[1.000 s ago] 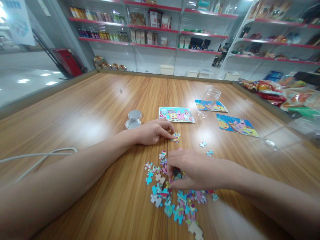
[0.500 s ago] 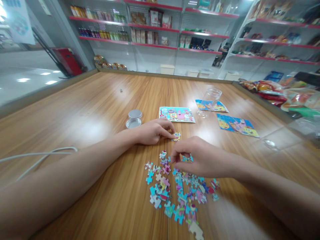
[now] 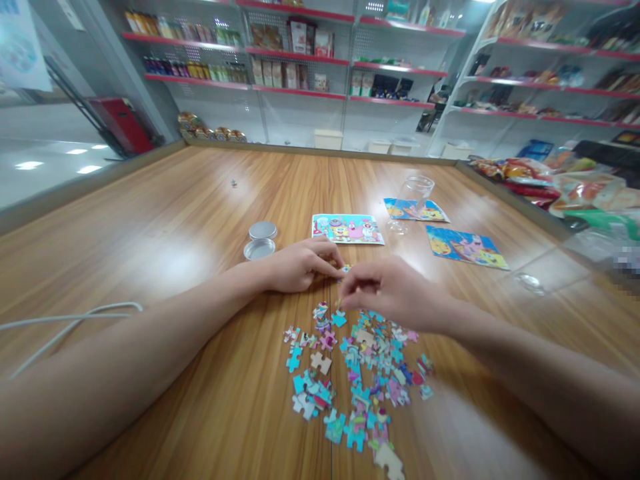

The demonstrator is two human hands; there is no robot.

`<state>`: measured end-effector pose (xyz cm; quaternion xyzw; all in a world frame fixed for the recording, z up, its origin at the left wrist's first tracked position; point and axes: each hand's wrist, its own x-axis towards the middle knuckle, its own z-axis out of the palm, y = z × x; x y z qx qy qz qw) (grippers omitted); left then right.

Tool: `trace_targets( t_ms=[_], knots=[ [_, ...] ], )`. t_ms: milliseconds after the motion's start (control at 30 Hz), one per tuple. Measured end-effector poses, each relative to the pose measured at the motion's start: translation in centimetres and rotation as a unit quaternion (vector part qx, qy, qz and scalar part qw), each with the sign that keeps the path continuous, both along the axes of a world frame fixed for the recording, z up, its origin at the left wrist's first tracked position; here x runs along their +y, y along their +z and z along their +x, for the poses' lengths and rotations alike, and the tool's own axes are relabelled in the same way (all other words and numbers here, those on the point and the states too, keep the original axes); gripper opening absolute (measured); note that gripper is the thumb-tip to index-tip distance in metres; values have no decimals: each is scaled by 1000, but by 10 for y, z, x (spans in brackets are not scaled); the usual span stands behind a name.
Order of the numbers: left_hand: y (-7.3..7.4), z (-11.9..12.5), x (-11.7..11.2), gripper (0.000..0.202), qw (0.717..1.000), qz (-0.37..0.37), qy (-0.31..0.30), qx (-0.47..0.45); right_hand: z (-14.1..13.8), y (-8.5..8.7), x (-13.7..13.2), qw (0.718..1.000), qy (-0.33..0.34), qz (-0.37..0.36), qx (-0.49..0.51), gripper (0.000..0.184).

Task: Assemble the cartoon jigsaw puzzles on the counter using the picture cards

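Note:
My left hand point(image 3: 305, 268) lies on the table with its fingers bent, thumb and index fingertip holding a small group of joined yellow puzzle pieces point(image 3: 346, 269). Just to the right, my right hand point(image 3: 393, 292) hovers low with thumb and fingers pinched together. A small puzzle piece point(image 3: 340, 304) seems to be between its fingertips, mostly hidden. Below both hands spreads a heap of loose puzzle pieces point(image 3: 357, 400), many light blue and pink, some with the plain beige back up. A cartoon picture card point(image 3: 349, 229) lies flat beyond my hands.
Two round metal lids point(image 3: 260, 249) lie left of the card. To the right are a clear plastic jar point(image 3: 417, 193), standing over one blue picture sheet point(image 3: 395, 208), and another blue sheet point(image 3: 467, 247). A white cable point(image 3: 90, 317) runs along the left. Bagged goods point(image 3: 530, 180) sit beyond the right edge.
My right hand has moved up and slightly left to the joined pieces, uncovering more of the loose heap. My left hand stays at those pieces. The whole view has shifted slightly.

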<state>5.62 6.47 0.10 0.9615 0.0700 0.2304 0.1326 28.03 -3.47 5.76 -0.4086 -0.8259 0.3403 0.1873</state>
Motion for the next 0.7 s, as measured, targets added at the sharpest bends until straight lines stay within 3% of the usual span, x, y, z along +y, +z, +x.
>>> trace_targets(
  t_ms=[67, 133, 300, 700],
  knots=[
    [-1, 0, 0, 44, 1000, -1, 2, 2, 13, -7, 20, 993, -106, 48, -20, 9],
    [-2, 0, 0, 46, 1000, -4, 3, 2, 23, -18, 35, 988, -137, 52, -47, 9],
    [-4, 0, 0, 49, 1000, -5, 0, -5, 24, -40, 42, 989, -136, 39, -45, 17],
    [-6, 0, 1, 41, 1000, -4, 4, -9, 20, -43, 40, 989, -138, 47, -33, 10]
  ],
)
